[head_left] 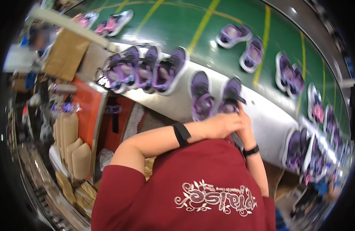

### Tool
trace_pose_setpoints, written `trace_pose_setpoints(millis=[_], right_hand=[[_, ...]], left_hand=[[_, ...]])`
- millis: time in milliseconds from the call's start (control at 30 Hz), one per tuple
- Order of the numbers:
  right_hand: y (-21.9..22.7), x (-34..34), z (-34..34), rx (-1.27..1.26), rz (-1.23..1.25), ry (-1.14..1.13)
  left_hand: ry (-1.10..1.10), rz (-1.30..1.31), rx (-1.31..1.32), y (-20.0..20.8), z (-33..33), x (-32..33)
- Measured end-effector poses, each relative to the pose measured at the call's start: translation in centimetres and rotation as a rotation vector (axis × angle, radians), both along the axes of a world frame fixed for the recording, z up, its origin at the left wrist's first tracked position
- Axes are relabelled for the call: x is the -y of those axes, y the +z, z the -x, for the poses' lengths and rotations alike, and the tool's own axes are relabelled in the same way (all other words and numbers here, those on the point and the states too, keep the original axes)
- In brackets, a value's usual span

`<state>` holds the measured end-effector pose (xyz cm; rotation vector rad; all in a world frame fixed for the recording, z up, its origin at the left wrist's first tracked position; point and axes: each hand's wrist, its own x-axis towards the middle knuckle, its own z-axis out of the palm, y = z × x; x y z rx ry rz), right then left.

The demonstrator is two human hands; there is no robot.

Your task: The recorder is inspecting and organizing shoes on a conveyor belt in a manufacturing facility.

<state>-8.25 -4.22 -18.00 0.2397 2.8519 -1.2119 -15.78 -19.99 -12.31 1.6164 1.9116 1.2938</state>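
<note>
A purple and black sneaker with a white sole lies on the pale bench ledge, its toe pointing away from me. My left hand is closed at its heel end, which it partly hides. Beside it, my right hand is closed against the sneaker's right side, its fingertips at a small black strap. The two hands touch or overlap, and the exact grip is hard to make out. Just to the left, a matching sneaker lies untouched.
Several purple sneakers stand in a row to the left on the ledge. Beyond runs a green conveyor belt with yellow lines and more shoes. A cardboard piece, an orange panel and beige shoe forms are at the left.
</note>
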Motion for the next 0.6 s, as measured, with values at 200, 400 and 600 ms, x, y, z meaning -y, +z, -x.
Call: trace_pose_setpoints(millis=[200,400,600], right_hand=[[1.7,1.7,-0.8,0.103,-0.04,-0.118],[1.3,1.1,-1.6,0.097,-0.2,-0.031],[1.6,0.0,-1.8,0.199,-0.102,-0.048]], left_hand=[[0.458,0.156,-0.223,-2.2,2.2,-0.3],[0.394,0.122,-0.228,-2.7,1.1,-1.5],[0.244,0.159,-0.369,-2.9,1.2,-2.3]])
